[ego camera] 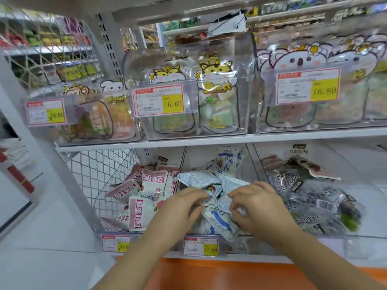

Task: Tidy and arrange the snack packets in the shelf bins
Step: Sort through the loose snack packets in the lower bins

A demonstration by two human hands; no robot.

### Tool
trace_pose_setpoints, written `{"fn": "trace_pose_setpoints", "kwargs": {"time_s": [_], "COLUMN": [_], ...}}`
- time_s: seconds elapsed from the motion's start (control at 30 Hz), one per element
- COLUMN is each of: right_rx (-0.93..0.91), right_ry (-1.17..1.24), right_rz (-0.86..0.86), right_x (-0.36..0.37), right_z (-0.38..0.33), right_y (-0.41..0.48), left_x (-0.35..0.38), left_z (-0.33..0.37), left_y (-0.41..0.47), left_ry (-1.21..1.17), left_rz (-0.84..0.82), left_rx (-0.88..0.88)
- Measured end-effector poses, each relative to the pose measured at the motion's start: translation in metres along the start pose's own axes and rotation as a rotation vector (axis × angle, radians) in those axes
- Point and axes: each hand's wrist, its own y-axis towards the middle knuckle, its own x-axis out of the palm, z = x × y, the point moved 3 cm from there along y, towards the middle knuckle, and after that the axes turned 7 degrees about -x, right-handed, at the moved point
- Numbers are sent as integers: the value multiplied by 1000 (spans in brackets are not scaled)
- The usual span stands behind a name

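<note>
left grip (184, 206) pinches blue packets (217, 223) | right grip (255, 203) pinches same heap | risk: loose ones could slide over front of bin (199, 158)

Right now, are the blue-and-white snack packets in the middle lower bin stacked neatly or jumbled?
Jumbled: the blue-and-white snack packets lie overlapping at mixed angles; one stands upright at the back.

Bare left hand (184, 206), right hand (256, 203), forearms (134, 262)
</note>
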Motion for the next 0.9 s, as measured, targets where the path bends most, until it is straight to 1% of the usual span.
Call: {"fn": "trace_pose_setpoints", "kwargs": {"time_s": [0.1,0.13,0.23,0.27,0.33,0.43,0.57,0.63,0.77,0.83,0.9], "right_rx": [16,1,-73,-79,-88,16,96,157,185,199,229], "right_ry": [143,149,51,34,-3,33,33,45,81,118,165], "right_rz": [-111,-125,-143,-123,-32,-61,111,148,177,226,240], "right_x": [2,3,16,20,21,7,-4,-7,-2,-5,-8], "right_z": [5,0,-18,-19,-16,-13,5,11,24,30,37], "right_y": [-2,-3,-5,-5,-3,1,0,0,2,3,5], "left_x": [0,0,-3,-4,-7,-6,4,10,18,15,8], "left_z": [-6,-6,-7,-8,-10,-14,-11,-9,0,5,8], "left_y": [2,3,5,6,5,-1,-4,1,11,13,13], "left_ry": [78,110,143,146,158,206,399,457,438,382,330], "left_rz": [2,11,33,50,89,85,85,104,156,177,218], "left_rx": [67,99,131,136,131,115,204,247,283,277,265]}}
